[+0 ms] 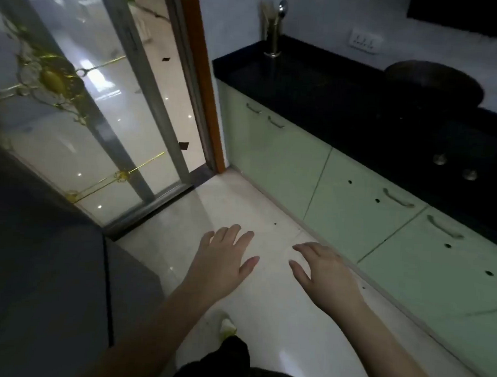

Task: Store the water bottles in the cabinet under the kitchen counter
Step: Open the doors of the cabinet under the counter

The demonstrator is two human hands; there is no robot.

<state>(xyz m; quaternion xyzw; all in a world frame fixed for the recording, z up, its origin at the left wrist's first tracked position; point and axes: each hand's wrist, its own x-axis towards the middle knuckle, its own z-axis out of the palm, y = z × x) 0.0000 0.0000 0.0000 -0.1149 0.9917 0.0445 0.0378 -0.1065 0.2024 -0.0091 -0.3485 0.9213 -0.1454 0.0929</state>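
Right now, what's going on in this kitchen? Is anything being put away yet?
Not yet. A person stands on the pale tiled floor with the left hand and right hand held out, both open and empty. No water bottles are in view. The pale green cabinet doors under the black stone counter are all closed. A dark round pan sits on the counter, and a glass sliding door is on the left.
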